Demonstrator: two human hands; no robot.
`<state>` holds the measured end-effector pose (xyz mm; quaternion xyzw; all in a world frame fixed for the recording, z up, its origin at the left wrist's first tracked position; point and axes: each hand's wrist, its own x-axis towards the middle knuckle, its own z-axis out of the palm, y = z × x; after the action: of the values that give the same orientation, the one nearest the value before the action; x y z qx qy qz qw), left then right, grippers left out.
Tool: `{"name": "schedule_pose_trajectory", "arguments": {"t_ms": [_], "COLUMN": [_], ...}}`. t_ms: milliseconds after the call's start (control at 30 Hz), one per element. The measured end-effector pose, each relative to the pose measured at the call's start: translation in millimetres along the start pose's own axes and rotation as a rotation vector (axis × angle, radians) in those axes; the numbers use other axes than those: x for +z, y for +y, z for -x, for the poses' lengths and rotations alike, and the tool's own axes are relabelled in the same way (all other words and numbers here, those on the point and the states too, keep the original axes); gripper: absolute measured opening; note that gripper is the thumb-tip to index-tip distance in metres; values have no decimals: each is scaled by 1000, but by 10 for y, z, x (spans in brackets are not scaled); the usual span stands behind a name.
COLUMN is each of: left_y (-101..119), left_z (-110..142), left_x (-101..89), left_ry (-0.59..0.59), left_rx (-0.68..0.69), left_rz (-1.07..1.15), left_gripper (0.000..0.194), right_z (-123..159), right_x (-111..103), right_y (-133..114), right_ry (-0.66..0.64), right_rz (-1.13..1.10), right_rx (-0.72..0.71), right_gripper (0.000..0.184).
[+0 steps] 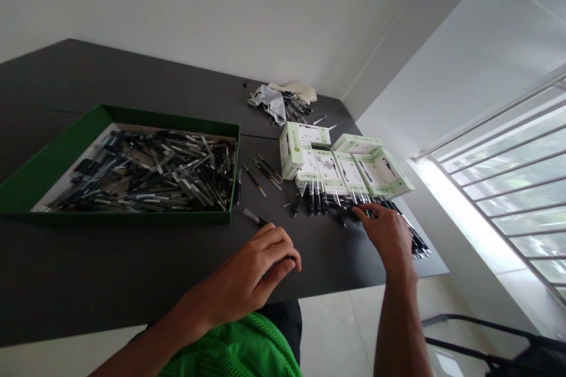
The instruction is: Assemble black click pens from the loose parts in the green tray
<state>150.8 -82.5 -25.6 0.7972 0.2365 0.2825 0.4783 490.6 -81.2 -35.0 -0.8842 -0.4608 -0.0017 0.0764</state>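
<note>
So we're at a dark grey table [186, 277] pushed up against a pale wall [177, 12], with a barred window [508, 171] off to the right. Our right hand [385, 232] has thumb and index finger nearly together, right over the row of pens [318, 197]; honestly can't tell if a pen is actually pinched in there. Our left hand [270, 259] is loosely curled, knuckles up, low over the near part of the table. A clear-capped pen [252, 215] pokes out by its knuckles, but the grip is hidden, so no call on whether we're holding it.

Going outward: that row lies along the near side of the green-and-white boxes [329, 171], clear ends towards them, with another bunch of pens [420, 241] lined up past our right wrist. Between boxes and tray lie a few loose thin sticks [254, 180], maybe refills.

Progress-wise, we'd say partway at best. Some pens are lined up, but the green tray [48, 169] on the left has a big jumbled heap [168, 174] in it, nowhere near sorted. There's also a smaller pile [297, 107] at the back, beside a grey cloth [269, 103].
</note>
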Motion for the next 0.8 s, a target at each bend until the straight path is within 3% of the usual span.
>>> {"name": "schedule_pose_trajectory", "arguments": {"t_ms": [100, 233, 300, 400, 533, 600, 700, 800], "left_y": [59, 133, 197, 318, 411, 413, 380, 321], "left_z": [-1, -21, -47, -99, -130, -103, -12, 101], "left_x": [-44, -158, -249, -380, -467, -490, -549, -643], "left_ry": [73, 247, 337, 449, 543, 608, 694, 726], "left_rx": [-44, -88, -88, -82, -58, -53, -65, -101], "left_rz": [68, 174, 180, 131, 161, 195, 198, 144], "left_gripper": [31, 41, 41, 28, 41, 43, 43, 39], "right_z": [13, 129, 238, 460, 793, 926, 1038, 1043], "right_x": [-28, -150, -230, -348, -439, -441, -431, -451], "right_y": [-16, -163, -354, -794, -1416, -1624, -1751, -1716], "right_ry": [71, 135, 76, -157, -483, -564, -599, -554], "right_rz": [-180, -669, -912, -1178, -1243, -1216, -1189, -1208], "right_rx": [-29, -39, -95, -299, -509, -555, -593, -695], "right_gripper": [43, 50, 51, 41, 33, 35, 35, 29]}}
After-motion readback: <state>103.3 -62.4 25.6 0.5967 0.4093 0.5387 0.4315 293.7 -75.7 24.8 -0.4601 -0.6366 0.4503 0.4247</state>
